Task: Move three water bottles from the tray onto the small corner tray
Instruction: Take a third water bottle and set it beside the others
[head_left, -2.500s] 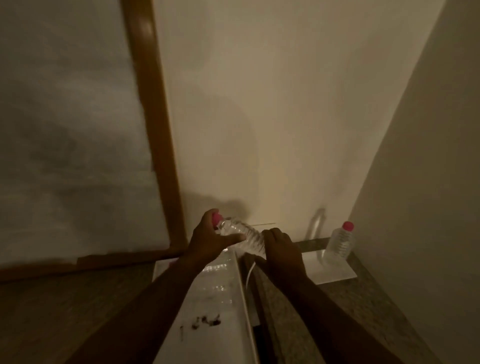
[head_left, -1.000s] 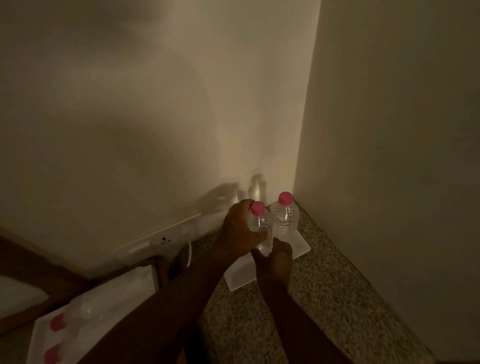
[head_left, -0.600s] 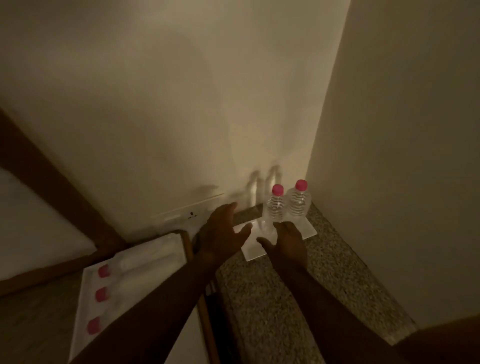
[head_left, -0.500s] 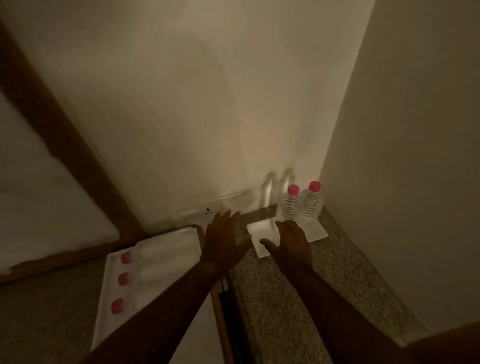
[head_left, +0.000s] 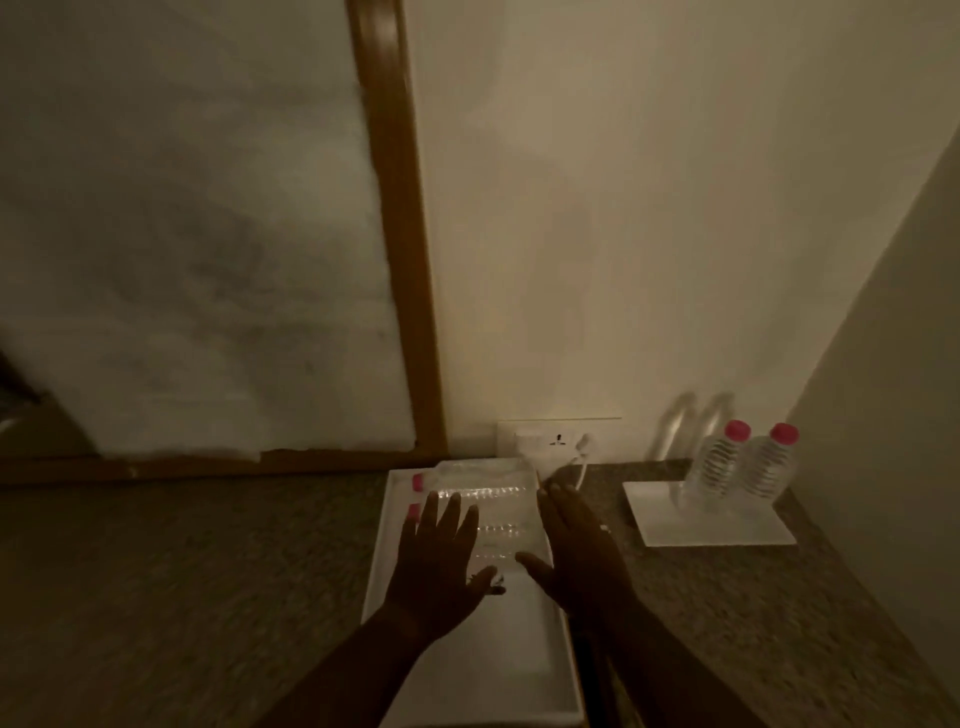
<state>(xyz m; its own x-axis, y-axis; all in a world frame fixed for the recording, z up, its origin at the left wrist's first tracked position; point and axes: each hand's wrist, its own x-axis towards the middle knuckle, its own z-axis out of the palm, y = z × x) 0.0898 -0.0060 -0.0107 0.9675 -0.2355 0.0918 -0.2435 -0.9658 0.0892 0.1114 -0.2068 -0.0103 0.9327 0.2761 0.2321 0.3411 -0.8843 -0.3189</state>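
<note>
Along the counter's back edge lies the white tray, its near half bare. At the right corner, small corner tray carries two upright pink-capped bottles, touching. Lying bottles fill the tray's far end. Left hand and right hand hover spread, grasping nothing.

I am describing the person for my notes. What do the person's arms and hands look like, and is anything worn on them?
Both forearms are bare, with no sleeves in view. The left hand shows no glove or jewellery. The right hand has a small bright spot on one finger, perhaps a ring; the dim picture leaves this unsure.
</note>
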